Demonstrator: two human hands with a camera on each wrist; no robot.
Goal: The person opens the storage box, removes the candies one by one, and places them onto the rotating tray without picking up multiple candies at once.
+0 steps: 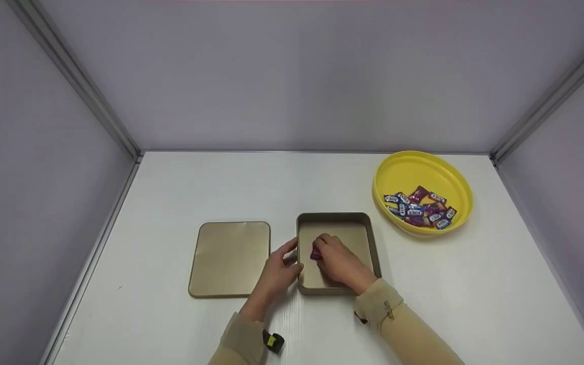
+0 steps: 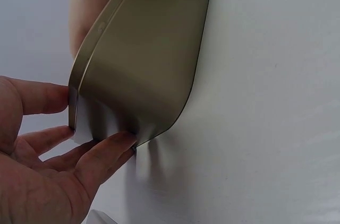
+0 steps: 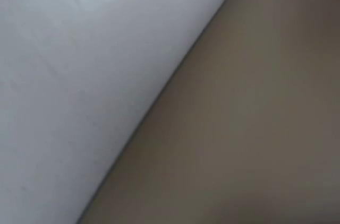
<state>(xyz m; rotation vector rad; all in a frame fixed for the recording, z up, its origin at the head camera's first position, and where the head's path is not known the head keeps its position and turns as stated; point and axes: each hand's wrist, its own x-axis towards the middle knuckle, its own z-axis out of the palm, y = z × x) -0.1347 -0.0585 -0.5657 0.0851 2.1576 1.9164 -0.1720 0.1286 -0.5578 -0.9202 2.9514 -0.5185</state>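
A shallow gold-brown metal tin (image 1: 335, 292) stands uncovered in front of me. My left hand (image 1: 279, 274) grips its left wall, thumb at the rim and fingers against the outer side. In the left wrist view, the fingers of the left hand (image 2: 58, 176) touch the tin (image 2: 143, 49) near a rounded corner. Inside the tin, low over its floor, my right hand (image 1: 340, 259) pinches a small purple-wrapped candy (image 1: 315, 254). The right wrist view is mostly filled by the blurred tin wall (image 3: 228, 112).
Left of the tin, its matching flat lid (image 1: 231, 258) lies on the white table (image 1: 170, 192). A round yellow bowl (image 1: 413, 172) at the back right holds several wrapped candies (image 1: 413, 210) in blue, red and purple. Pale panels (image 1: 322, 76) enclose the table's back and sides.
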